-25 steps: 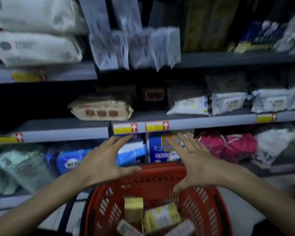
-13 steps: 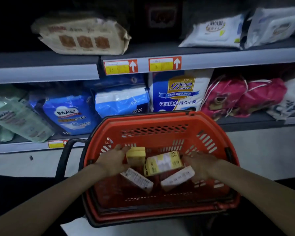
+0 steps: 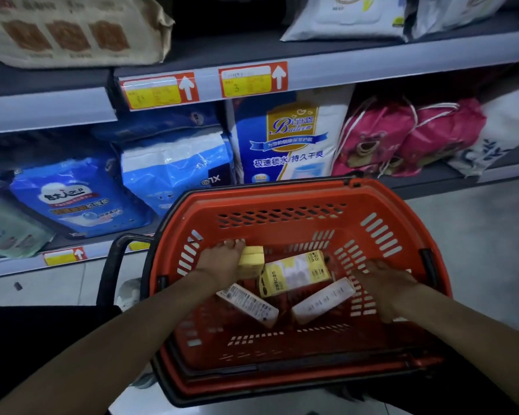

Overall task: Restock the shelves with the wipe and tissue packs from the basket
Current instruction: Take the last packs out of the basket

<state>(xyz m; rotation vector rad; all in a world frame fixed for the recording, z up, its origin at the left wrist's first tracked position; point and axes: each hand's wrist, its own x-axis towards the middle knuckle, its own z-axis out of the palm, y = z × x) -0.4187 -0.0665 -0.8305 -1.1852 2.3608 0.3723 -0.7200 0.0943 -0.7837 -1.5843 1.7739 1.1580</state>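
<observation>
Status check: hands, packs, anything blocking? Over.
Left hand on small yellow tissue pack, grip unclear. Right hand open at long white pack. Packs loose in red plastic basket. No obstruction seen.

A tall white-and-blue pack (image 3: 288,139) with a gold emblem stands upright. Just right of it lie two pink drawstring bear bags (image 3: 372,136). Just left sits a blue-and-white XL pack (image 3: 174,169), and further left a darker blue pack (image 3: 72,199). Above it hang two red-and-yellow price tags (image 3: 252,79).

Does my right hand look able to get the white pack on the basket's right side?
Likely yes: the right hand is down inside the basket, beside the white pack, and nothing covers that pack's top.
</observation>
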